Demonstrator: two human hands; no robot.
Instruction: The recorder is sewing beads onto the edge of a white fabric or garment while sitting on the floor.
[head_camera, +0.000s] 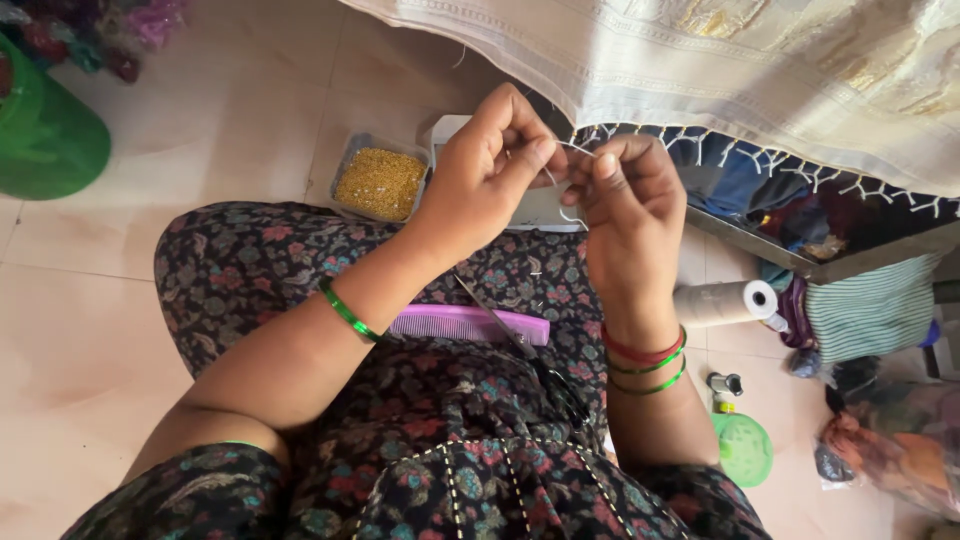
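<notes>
While both hands meet at upper centre, the left hand (490, 175) and right hand (625, 200) pinch a thin white thread (560, 185) between closed fingers, its length running between them, equally near.

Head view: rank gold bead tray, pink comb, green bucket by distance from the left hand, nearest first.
From the left hand:
1. Gold bead tray, just to its left on the floor.
2. Pink comb, below it, lying on the lap.
3. Green bucket, far left at the frame edge.
</notes>
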